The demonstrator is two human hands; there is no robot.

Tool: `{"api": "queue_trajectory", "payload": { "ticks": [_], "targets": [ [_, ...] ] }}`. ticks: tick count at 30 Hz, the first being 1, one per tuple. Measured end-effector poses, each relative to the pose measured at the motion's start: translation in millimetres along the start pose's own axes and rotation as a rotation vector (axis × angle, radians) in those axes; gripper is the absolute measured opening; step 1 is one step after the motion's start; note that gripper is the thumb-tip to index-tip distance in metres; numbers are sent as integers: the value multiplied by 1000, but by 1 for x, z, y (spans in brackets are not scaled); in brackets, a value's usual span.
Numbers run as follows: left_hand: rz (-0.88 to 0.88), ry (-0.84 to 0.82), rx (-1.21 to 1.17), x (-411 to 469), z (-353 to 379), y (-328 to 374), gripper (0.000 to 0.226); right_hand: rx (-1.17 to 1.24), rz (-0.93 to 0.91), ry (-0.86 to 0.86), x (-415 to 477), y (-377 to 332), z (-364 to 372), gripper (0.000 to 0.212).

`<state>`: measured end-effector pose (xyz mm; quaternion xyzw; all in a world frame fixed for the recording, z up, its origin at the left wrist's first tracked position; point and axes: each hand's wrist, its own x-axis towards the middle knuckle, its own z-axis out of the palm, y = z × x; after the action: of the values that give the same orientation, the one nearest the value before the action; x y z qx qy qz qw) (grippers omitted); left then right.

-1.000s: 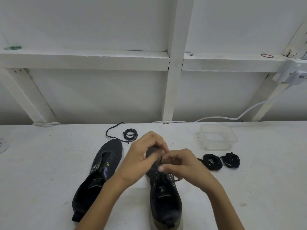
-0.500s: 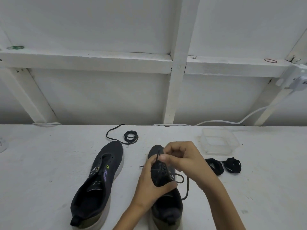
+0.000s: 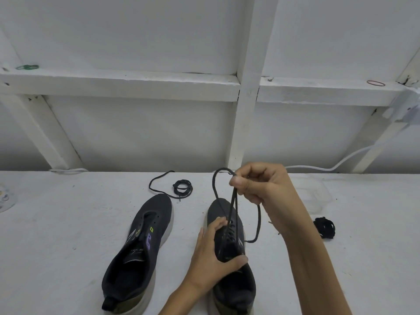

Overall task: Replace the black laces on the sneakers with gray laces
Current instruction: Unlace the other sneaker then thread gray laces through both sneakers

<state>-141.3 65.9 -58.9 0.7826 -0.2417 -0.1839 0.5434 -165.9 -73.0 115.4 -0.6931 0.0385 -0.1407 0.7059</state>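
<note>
At a white table (image 3: pixel 56 235), a person works at swapping the laces on a pair of dark sneakers. On the left lies the bare sneaker (image 3: pixel 138 253), its eyelets empty. Just beyond its toe a loose black lace (image 3: pixel 181 189) sits partly coiled on the tabletop.

At centre, the left hand (image 3: pixel 211 258) grips the laced sneaker (image 3: pixel 234 280) across its middle, fingers over one side and thumb wrapped across the tongue, pinning it down. Above the toe, the right hand (image 3: pixel 261 185) pinches the threaded lace (image 3: pixel 235 205) between thumb and curled fingers. Two strands run taut from the eyelets up to that pinch, and a slack tail hangs off to the right. Farther right, well apart from the shoes, sits a dark bundle of laces (image 3: pixel 325 228).

One shoe looks stripped, while the other has several crossings threaded. From here the held lace reads dark, and whether it is black or gray is hard to call. Neither shoe shows finished gray lacing, so most of the job seems to lie ahead.
</note>
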Motion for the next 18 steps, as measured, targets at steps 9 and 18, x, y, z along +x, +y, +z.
{"api": "queue_trajectory", "payload": {
  "ticks": [9,18],
  "targets": [
    [19,-4,12,-2,-6,7,76,-83,-6,-12,5,-8,-5,11],
    [245,-16,-257,16,-45,104,17,-304,37,-57,12,-15,-18,11]
  ]
}}
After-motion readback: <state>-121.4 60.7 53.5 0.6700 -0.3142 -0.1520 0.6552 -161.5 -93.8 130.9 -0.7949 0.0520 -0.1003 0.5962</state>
